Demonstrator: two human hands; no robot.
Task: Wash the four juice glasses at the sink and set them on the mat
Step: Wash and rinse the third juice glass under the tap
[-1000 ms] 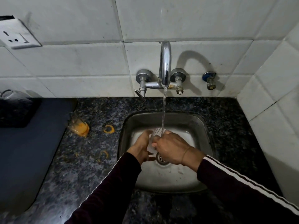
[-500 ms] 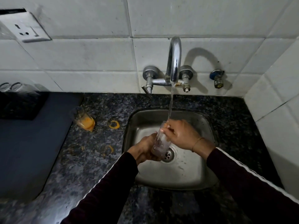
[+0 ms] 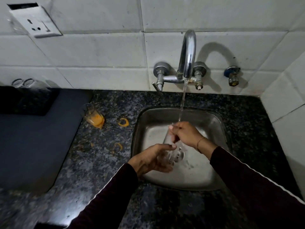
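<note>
A clear juice glass [image 3: 165, 157] is tilted over the steel sink [image 3: 212, 121], its rim up under the running water. My left hand [image 3: 148, 161] cups and grips its base. My right hand [image 3: 185, 133] is curled at the rim, fingers reaching into the glass. Another glass [image 3: 94, 117] with orange juice residue stands on the counter left of the sink. Two clear glasses [image 3: 24, 85] sit upside down on a black mat [image 3: 33, 104] at the far left by the wall.
The chrome tap [image 3: 187, 57] runs a thin stream into the sink. Orange juice rings [image 3: 123, 121] mark the dark granite counter. A blue-grey sheet [image 3: 33, 146] covers the counter's left part. A wall socket [image 3: 38, 24] is high on the left, a small valve [image 3: 232, 76] on the right.
The glass has tipped with its rim up under the stream. My right hand rose to the rim and my left hand dropped to the base. The view shifted so the sink sits further right.
</note>
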